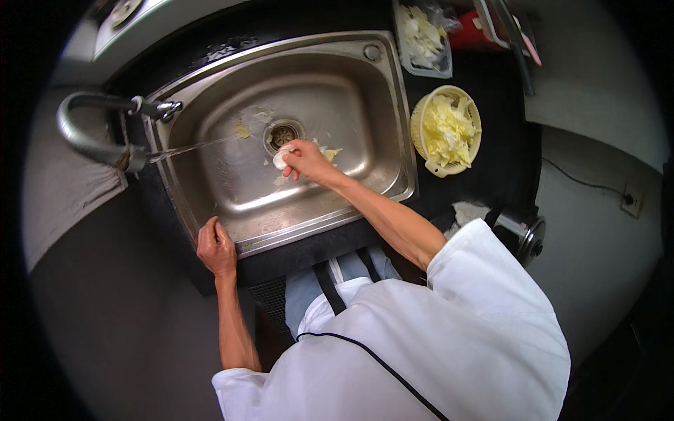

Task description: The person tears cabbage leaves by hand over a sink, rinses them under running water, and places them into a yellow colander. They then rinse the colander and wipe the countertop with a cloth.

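My right hand (308, 162) is over the stainless steel sink (326, 110), just below the drain strainer (283, 136), with a small white piece (283, 157) pinched between thumb and fingers; what it is made of I cannot tell. Yellowish leaf scraps (242, 129) lie on the basin floor around the drain. Water runs from the curved faucet (95, 144) at the left into the basin. At the sink's near left corner rests my left hand (216, 246), its fingers curled on the rim; whether it grips anything there does not show.
Right of the sink stands a cream plastic colander (433, 164) full of torn yellow cabbage leaves (449, 129). Behind it is a clear plastic container (447, 68) with pale leaf pieces (421, 37). A metal pot with a lid (532, 239) and a grey cloth (468, 212) are near my right arm.
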`<state>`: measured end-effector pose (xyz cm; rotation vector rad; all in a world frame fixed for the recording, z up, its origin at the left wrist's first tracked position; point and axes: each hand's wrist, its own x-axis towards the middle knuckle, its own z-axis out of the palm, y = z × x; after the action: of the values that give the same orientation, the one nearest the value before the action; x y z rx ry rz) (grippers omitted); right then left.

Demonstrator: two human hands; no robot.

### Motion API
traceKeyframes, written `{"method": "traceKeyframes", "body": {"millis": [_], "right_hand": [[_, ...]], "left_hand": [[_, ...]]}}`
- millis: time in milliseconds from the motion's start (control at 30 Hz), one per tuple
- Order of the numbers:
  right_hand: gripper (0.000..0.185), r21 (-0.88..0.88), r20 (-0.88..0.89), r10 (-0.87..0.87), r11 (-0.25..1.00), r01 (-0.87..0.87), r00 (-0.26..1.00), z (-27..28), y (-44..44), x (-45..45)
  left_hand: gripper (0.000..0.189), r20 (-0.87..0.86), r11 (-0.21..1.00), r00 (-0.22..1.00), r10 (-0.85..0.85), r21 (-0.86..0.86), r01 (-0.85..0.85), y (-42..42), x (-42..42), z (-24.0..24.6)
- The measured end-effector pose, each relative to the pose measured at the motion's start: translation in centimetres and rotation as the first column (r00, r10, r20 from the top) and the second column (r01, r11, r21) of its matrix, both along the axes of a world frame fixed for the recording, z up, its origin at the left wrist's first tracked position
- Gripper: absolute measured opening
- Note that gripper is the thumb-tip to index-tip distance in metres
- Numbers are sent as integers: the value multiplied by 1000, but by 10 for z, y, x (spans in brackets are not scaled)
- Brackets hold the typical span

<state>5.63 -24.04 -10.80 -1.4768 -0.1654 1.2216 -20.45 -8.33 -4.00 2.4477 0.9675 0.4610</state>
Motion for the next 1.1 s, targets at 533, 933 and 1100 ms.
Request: {"method": "traceKeyframes", "body": {"millis": [533,933,1100], "right_hand": [[27,314,-180,89,949,-28,980,109,96,4],[16,-111,715,382,889,-444,586,119,122,25],[33,68,538,-54,997,21,842,142,4,134]], "left_hand": [[12,-78,998,995,55,32,-53,3,-5,-3],[11,-27,996,1000,-2,93,5,4,-5,-10],[14,-12,997,1000,17,75,-16,3,-7,-10]]}}
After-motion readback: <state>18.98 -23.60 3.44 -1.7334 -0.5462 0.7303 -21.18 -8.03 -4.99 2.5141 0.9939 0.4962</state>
